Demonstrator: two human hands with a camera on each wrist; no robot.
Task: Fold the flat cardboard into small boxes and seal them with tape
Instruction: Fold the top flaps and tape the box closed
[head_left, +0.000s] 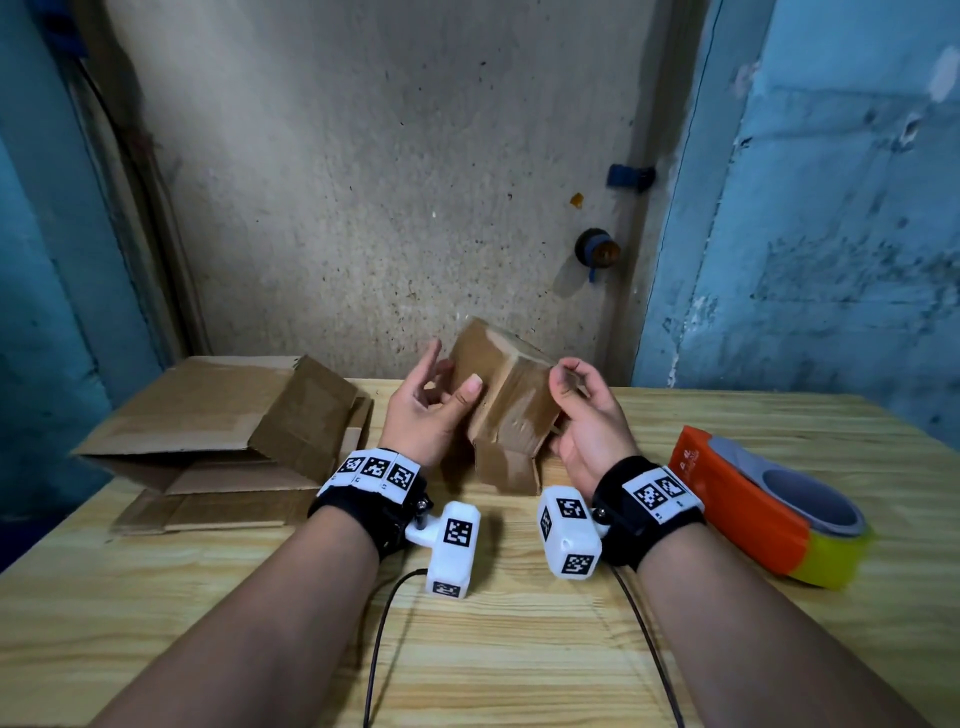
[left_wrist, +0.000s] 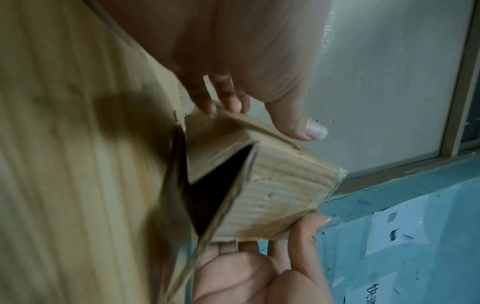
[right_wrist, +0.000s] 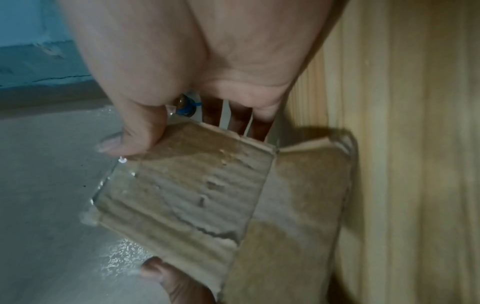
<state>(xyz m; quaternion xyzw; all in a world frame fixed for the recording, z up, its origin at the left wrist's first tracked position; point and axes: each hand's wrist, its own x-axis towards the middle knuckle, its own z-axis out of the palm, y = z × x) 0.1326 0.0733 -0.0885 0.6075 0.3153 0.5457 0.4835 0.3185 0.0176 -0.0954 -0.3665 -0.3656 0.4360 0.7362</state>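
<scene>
A small brown cardboard box (head_left: 506, 402) is held tilted above the wooden table (head_left: 519, 649), between both hands. Shiny clear tape covers its upper faces. Its lower flaps (head_left: 506, 465) hang open toward the table, and the left wrist view shows the box (left_wrist: 275, 185) with a dark gap between them. My left hand (head_left: 436, 402) grips the box's left side, thumb on the near face and fingers behind. My right hand (head_left: 579, 410) grips the right side, and its thumb (right_wrist: 130, 142) presses on the box (right_wrist: 187, 191) at a taped edge.
A pile of flat and half-folded cardboard (head_left: 218, 431) lies on the table's left. An orange and yellow tape dispenser (head_left: 753, 504) lies at the right. A stained wall panel (head_left: 389, 182) stands behind the table. Cables trail from both wrists.
</scene>
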